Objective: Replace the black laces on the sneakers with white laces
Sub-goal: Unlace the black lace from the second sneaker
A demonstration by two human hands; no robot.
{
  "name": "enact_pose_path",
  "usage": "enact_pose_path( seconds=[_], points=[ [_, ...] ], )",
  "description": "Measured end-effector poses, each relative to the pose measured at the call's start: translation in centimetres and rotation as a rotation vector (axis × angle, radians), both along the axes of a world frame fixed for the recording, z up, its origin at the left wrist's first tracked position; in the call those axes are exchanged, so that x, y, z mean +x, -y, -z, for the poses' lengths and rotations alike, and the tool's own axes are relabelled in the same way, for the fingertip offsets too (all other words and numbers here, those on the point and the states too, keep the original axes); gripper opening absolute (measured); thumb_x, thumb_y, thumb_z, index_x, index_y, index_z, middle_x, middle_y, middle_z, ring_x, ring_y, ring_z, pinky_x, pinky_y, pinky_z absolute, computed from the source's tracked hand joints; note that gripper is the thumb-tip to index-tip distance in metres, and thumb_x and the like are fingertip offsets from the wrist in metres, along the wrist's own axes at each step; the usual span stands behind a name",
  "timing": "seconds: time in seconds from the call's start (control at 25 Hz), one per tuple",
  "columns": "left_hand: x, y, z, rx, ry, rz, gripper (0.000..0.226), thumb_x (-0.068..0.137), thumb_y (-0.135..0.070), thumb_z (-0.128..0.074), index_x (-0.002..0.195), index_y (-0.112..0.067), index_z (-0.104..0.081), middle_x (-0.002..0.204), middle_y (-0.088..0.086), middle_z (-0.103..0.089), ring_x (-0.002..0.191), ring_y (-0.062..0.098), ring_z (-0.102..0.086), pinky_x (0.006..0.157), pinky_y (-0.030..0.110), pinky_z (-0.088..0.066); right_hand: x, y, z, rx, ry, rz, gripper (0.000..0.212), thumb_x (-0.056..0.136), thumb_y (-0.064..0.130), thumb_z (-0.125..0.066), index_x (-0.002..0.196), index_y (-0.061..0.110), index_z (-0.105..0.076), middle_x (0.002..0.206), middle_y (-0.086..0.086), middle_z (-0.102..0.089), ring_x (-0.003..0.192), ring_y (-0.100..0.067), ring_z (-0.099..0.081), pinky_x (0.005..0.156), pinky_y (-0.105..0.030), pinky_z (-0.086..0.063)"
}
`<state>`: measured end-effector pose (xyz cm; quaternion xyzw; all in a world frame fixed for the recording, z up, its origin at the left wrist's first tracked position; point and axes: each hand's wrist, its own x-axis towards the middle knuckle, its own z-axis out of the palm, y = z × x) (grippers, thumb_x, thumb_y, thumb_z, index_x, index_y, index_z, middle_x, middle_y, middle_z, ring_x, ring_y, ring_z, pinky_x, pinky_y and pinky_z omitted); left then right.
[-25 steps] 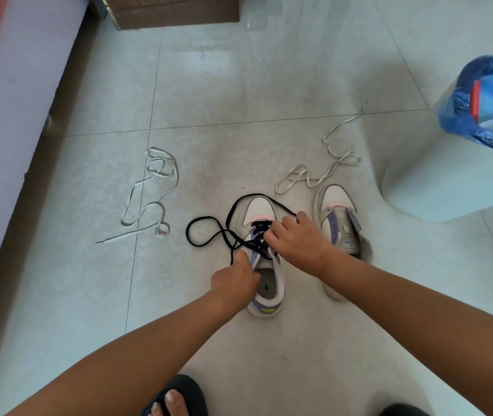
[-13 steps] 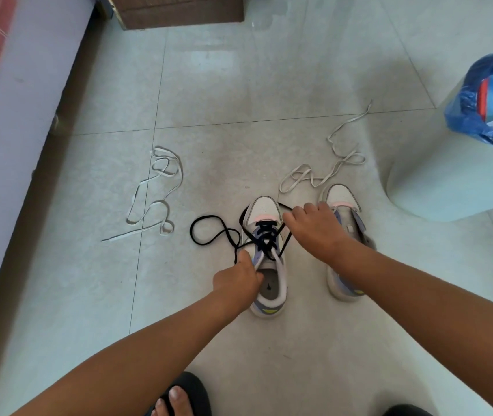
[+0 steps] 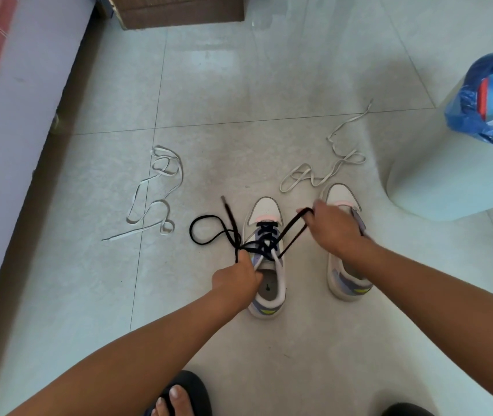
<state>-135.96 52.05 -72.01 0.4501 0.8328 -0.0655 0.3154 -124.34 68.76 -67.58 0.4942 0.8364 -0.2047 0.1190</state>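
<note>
Two hands (image 3: 333,229) (image 3: 234,279) grip a thin black lace (image 3: 291,231), pulling it from the left white sneaker (image 3: 266,211); two flat white laces (image 3: 155,193) (image 3: 323,172) lie unused beyond.

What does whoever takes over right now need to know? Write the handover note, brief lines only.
Left hand: grips the left sneaker at its collar and steadies it.
Right hand: pinches a loop of the black lace and holds it taut, out to the right.
Black lace: crossed through the lower eyelets; its free end lies looped on the floor to the left.
Right sneaker: on the floor beside it, no lace visible in it.
White laces: one lies left, one lies ahead, both loose on the tiles.
Done: left sneaker's unlacing started.
Left: pull the black lace fully out, then thread white laces into both sneakers.
</note>
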Motion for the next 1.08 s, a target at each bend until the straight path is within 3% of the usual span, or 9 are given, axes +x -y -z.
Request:
enact_pose_path(
  seconds=[0.12, 0.2, 0.4, 0.52, 0.64, 0.72, 0.84, 0.96, 1.08],
  points=[
    [0.1, -0.1, -0.1, 0.006, -0.002, 0.014, 0.030, 0.097, -0.030, -0.034, 0.119, -0.009, -0.033, 0.067, -0.002, -0.046, 0.062, 0.021, -0.049, 0.046, 0.025, -0.024, -0.8, 4.1, 0.1, -0.818, -0.104, 0.359, 0.047, 0.098, 0.046, -0.038, 0.074, 0.008, -0.052, 0.059, -0.006, -0.046, 0.047, -0.017, -0.042, 0.046, -0.021, -0.030],
    [0.1, 0.0, -0.2, 0.004, -0.015, 0.024, 0.031, 0.098, -0.030, -0.034, 0.120, -0.008, -0.033, 0.069, -0.002, -0.046, 0.063, 0.022, -0.049, 0.046, 0.025, -0.024, -1.3, 5.0, 0.1, -0.946, -0.137, 0.290, 0.037, 0.099, 0.029, -0.041, 0.067, 0.011, -0.045, 0.055, -0.004, -0.042, 0.043, -0.013, -0.035, 0.042, -0.019, -0.025],
    [-0.1, 0.3, -0.1, -0.010, -0.042, 0.096, 0.026, 0.099, -0.020, -0.036, 0.119, -0.005, -0.042, 0.067, -0.001, -0.026, 0.062, 0.021, -0.051, 0.052, 0.026, -0.032, -1.5, -3.7, -1.3, -0.287, -0.297, 0.440, 0.026, 0.098, 0.014, -0.036, 0.079, 0.012, -0.054, 0.087, -0.022, -0.056, 0.064, -0.020, -0.050, 0.061, -0.029, -0.045],
    [-0.4, 0.7, 0.1, -0.010, -0.024, 0.070, 0.031, 0.098, -0.022, -0.036, 0.122, -0.003, -0.037, 0.064, -0.004, -0.033, 0.054, 0.016, -0.044, 0.048, 0.024, -0.026, 0.6, -8.2, -2.2, 0.160, -0.243, 0.500, 0.023, 0.099, 0.019, -0.038, 0.093, 0.004, -0.054, 0.107, -0.021, -0.059, 0.092, -0.029, -0.054, 0.077, -0.033, -0.038],
    [-0.4, 1.0, 0.1, -0.029, -0.052, 0.147, 0.034, 0.099, -0.016, -0.037, 0.130, -0.004, -0.040, 0.065, 0.000, -0.025, 0.065, 0.023, -0.054, 0.056, 0.027, -0.034, 0.6, -6.9, -2.4, -0.053, -0.417, 0.458, 0.035, 0.100, 0.026, -0.038, 0.078, 0.004, -0.052, 0.077, -0.015, -0.056, 0.064, -0.025, -0.052, 0.054, -0.027, -0.038],
    [-0.4, 0.9, 0.1, -0.023, -0.047, 0.116, 0.034, 0.099, -0.021, -0.037, 0.129, -0.005, -0.040, 0.064, 0.002, -0.024, 0.075, 0.027, -0.058, 0.064, 0.028, -0.037, -0.1, -3.0, -1.8, -0.505, -0.266, 0.384, 0.041, 0.100, 0.032, -0.039, 0.072, 0.006, -0.052, 0.055, -0.009, -0.051, 0.040, -0.018, -0.048, 0.035, -0.017, -0.034],
    [-0.3, 0.6, 0.0, -0.023, -0.040, 0.087, 0.034, 0.098, -0.027, -0.035, 0.123, -0.005, -0.037, 0.068, 0.000, -0.035, 0.078, 0.027, -0.059, 0.060, 0.028, -0.035, -0.9, 3.9, -0.6, -1.026, -0.021, 0.311, 0.046, 0.100, 0.043, -0.035, 0.073, 0.009, -0.049, 0.054, -0.004, -0.043, 0.035, -0.011, -0.041, 0.035, -0.013, -0.029],
    [-0.4, 0.8, -0.1, -0.020, -0.029, 0.073, 0.031, 0.098, -0.026, -0.035, 0.122, -0.007, -0.035, 0.069, 0.000, -0.038, 0.063, 0.022, -0.053, 0.054, 0.028, -0.032, -2.1, 4.5, 0.2, -0.880, -0.122, 0.254, 0.033, 0.099, 0.018, -0.037, 0.068, 0.012, -0.045, 0.057, -0.004, -0.041, 0.042, -0.012, -0.038, 0.037, -0.017, -0.024],
    [-0.6, 0.8, -0.1, 0.000, -0.033, 0.026, 0.032, 0.097, -0.029, -0.037, 0.120, -0.007, -0.037, 0.063, 0.005, -0.032, 0.053, 0.016, -0.040, 0.048, 0.026, -0.027, -1.9, -0.7, -0.7, -0.276, -0.023, 0.206, 0.019, 0.094, 0.008, -0.042, 0.093, 0.003, -0.060, 0.092, -0.014, -0.062, 0.081, -0.027, -0.061, 0.055, -0.026, -0.041]
  ],
)
